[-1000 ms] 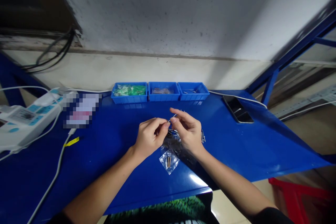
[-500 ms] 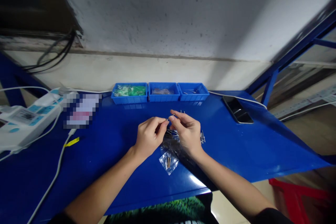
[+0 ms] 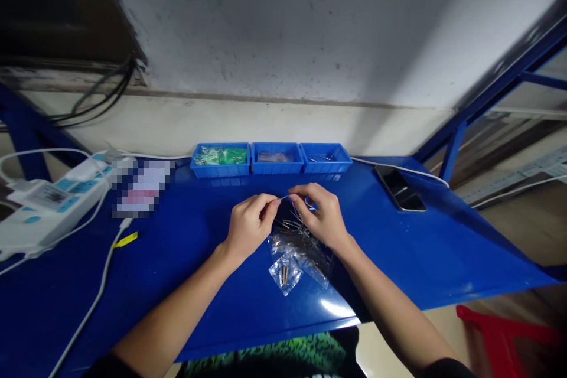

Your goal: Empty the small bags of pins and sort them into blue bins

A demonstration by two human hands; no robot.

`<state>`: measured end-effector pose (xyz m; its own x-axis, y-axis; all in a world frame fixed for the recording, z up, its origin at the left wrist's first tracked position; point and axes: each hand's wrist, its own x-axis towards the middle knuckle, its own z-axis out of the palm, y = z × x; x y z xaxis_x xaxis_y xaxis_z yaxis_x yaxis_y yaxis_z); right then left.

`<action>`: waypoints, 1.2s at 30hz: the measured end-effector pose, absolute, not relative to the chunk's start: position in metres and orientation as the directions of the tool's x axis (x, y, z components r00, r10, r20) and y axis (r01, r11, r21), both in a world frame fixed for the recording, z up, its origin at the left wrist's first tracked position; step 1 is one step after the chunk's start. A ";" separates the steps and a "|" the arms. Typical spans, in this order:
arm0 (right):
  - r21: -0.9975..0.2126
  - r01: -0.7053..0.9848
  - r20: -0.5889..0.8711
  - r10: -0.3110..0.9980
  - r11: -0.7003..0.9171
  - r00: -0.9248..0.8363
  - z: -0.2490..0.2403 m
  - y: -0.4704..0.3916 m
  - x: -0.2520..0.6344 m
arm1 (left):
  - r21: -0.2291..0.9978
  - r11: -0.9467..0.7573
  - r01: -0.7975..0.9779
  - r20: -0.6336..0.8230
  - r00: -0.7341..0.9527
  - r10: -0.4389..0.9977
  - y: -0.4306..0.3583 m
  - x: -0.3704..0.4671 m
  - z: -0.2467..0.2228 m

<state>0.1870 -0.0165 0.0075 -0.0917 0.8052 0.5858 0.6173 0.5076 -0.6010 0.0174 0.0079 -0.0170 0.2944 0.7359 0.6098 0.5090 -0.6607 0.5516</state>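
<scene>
Between my two hands, above the table, is a thin metal pin (image 3: pixel 284 197). My left hand (image 3: pixel 248 225) pinches one end of it between thumb and forefinger. The thumb and forefinger of my right hand (image 3: pixel 322 215) close on the other end. Below and partly behind my right hand lies a loose pile of thin metal pins (image 3: pixel 290 224). Clear plastic bags (image 3: pixel 305 254) with small metal parts lie just in front of that pile. Closest to me is a small clear bag (image 3: pixel 284 274) holding brass-coloured pieces.
Three blue bins stand along the wall: a left bin (image 3: pixel 220 170) with green and clear packets, a middle bin (image 3: pixel 277 168) with small bags, a right bin (image 3: pixel 326 166) with a few pins. A phone (image 3: pixel 401 188) lies right; a power strip (image 3: pixel 57 204) and white cable (image 3: pixel 101 289) left.
My right hand has shifted slightly right and uncovered more of the bags and pile. The pin now stretches between both hands' fingertips. The camera view has moved slightly.
</scene>
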 end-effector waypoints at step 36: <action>-0.581 0.704 0.470 0.874 0.409 -0.121 -0.012 -0.005 0.188 | 0.628 -0.566 0.533 0.374 0.431 0.821 0.033 0.007 -0.037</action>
<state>0.1881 -0.0046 -0.0115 -0.1205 0.8743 0.4701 0.7039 0.4092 -0.5806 0.0066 0.0327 -0.0374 0.4311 0.8210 0.3743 0.5332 -0.5665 0.6284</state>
